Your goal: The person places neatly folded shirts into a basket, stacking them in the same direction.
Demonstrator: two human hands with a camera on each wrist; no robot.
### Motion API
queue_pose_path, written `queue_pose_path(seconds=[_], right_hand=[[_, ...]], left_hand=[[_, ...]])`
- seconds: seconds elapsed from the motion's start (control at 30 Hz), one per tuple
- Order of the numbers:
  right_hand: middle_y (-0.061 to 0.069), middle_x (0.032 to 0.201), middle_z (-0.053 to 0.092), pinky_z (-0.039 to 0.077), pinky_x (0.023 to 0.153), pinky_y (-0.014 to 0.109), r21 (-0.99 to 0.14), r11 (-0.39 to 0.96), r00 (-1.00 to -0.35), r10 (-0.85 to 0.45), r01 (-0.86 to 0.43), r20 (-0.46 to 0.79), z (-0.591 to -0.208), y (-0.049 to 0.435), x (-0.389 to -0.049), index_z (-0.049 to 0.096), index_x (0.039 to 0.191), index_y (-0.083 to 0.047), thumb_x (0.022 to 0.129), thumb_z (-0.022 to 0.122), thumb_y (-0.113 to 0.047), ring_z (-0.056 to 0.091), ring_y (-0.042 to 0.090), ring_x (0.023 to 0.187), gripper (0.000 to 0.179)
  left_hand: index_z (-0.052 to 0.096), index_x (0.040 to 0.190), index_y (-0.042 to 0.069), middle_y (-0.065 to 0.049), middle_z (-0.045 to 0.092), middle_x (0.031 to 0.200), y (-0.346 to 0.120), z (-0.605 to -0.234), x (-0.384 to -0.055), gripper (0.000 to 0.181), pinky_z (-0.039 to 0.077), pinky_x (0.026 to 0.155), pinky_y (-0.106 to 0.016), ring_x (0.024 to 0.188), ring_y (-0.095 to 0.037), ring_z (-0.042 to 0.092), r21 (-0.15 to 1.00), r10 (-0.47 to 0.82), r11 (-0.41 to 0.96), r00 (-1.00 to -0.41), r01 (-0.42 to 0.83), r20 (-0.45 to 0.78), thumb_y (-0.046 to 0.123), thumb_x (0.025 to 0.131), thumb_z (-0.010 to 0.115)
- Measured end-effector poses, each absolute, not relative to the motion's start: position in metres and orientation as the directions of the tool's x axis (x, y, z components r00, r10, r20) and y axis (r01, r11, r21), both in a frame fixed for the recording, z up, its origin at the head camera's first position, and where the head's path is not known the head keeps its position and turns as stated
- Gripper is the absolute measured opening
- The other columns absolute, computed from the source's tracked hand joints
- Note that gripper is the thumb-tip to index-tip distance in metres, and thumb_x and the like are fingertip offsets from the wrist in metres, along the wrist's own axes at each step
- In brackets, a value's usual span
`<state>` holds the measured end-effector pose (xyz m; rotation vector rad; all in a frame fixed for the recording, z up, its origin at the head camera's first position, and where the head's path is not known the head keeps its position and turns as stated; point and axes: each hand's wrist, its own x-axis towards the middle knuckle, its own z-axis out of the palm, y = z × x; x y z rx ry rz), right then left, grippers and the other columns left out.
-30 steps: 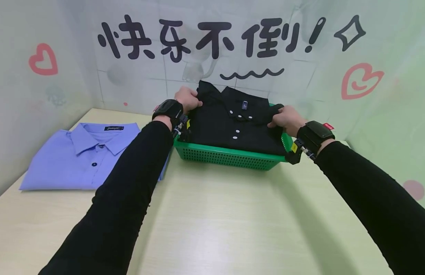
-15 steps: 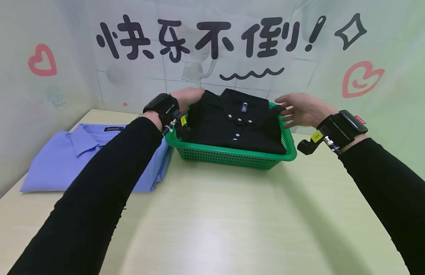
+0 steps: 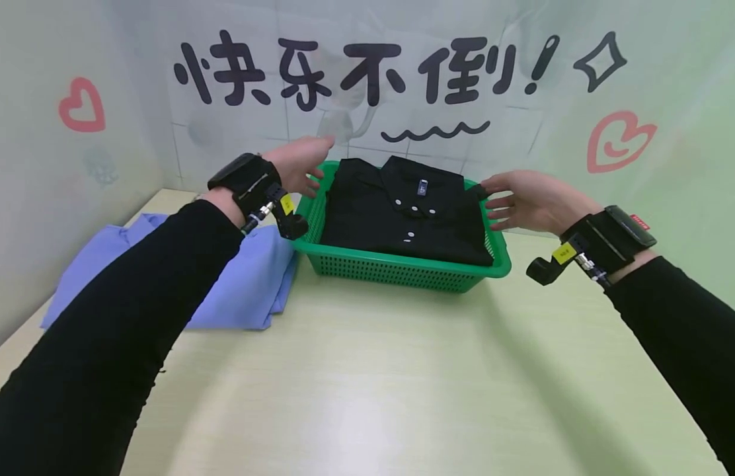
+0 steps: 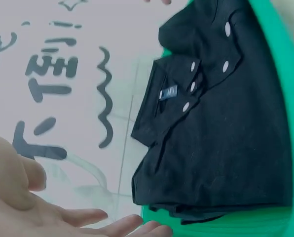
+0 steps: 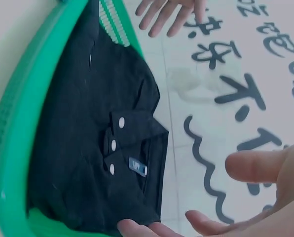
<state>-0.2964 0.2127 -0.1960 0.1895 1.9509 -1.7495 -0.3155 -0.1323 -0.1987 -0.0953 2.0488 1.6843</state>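
Note:
A folded black shirt (image 3: 403,215) with white buttons and a small collar label lies in a green plastic basket (image 3: 397,264). My left hand (image 3: 297,162) hovers above the basket's left rim, its fingers loosely extended and holding nothing. At the right end, my right hand (image 3: 525,198) has its fingers spread near the shirt's right shoulder; in the head view I cannot tell whether the fingertips touch the cloth. The left wrist view shows the left fingers (image 4: 122,226) apart from the shirt. In the right wrist view the thumb (image 5: 255,166) stands away from the other fingers.
A folded blue shirt (image 3: 236,284) lies on the table left of the basket, partly hidden by my left forearm. The pale table (image 3: 367,383) extends in front. Behind the basket stands a wall sheet (image 3: 272,125) with black lettering and red hearts.
Both hands have let go of the black shirt's shoulders. My left hand has moved left and my right hand right. The shirt has settled slightly lower in the basket.

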Motion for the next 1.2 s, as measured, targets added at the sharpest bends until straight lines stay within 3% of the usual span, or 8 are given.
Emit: queue_pose_path(seconds=[0.23,0.53,0.7,1.0,1.2], right_hand=[[0.02,0.157,0.019,0.034,0.109,0.042,-0.933,0.083,-0.909,-0.21,0.351,-0.361,-0.2,0.197,-0.262,0.018,0.155,-0.003,0.105,0.048,-0.019,0.028,0.037,0.14,0.061],[0.024,0.147,0.033,0.038,0.106,0.039,-0.941,0.042,-0.882,-0.335,0.337,-0.331,-0.205,0.169,-0.223,0.029,0.146,0.005,0.106,0.044,-0.016,0.041,0.038,0.132,0.048],[0.025,0.142,0.042,0.042,0.103,0.039,-0.943,0.035,-0.866,-0.385,0.331,-0.318,-0.213,0.155,-0.204,0.034,0.143,0.006,0.106,0.041,-0.014,0.046,0.038,0.128,0.043],[0.026,0.135,0.053,0.046,0.099,0.041,-0.922,0.0,-0.829,-0.437,0.387,-0.348,-0.235,0.134,-0.187,0.044,0.137,0.007,0.105,0.043,-0.012,0.056,0.038,0.12,0.037],[0.027,0.135,0.052,0.046,0.099,0.041,-0.904,-0.011,-0.796,-0.479,0.427,-0.37,-0.244,0.119,-0.18,0.044,0.137,0.011,0.104,0.045,-0.01,0.055,0.037,0.121,0.039]], left_hand=[[-0.003,0.157,0.007,-0.02,0.006,0.16,-0.15,-0.196,-0.285,0.069,0.019,0.115,-0.044,0.146,-0.038,0.011,0.927,0.333,0.254,-0.875,-0.276,-0.351,0.048,0.107,0.021],[0.004,0.156,0.002,-0.024,0.015,0.158,-0.165,-0.196,-0.25,0.07,0.025,0.113,-0.048,0.142,-0.04,0.021,0.937,0.333,0.286,-0.896,-0.199,-0.292,0.047,0.107,0.024],[0.001,0.156,0.0,-0.026,0.015,0.157,-0.18,-0.202,-0.23,0.073,0.025,0.112,-0.051,0.142,-0.042,0.022,0.931,0.308,0.333,-0.917,-0.147,-0.255,0.049,0.106,0.023],[-0.014,0.153,0.001,-0.031,-0.001,0.157,-0.249,-0.237,-0.214,0.083,0.019,0.112,-0.057,0.143,-0.047,0.01,0.916,0.175,0.37,-0.957,-0.155,-0.233,0.057,0.103,0.02],[-0.022,0.15,0.005,-0.026,-0.023,0.155,-0.309,-0.259,-0.207,0.081,0.001,0.108,-0.068,0.14,-0.048,-0.015,0.863,0.096,0.482,-0.97,-0.149,-0.221,0.06,0.101,0.012]])
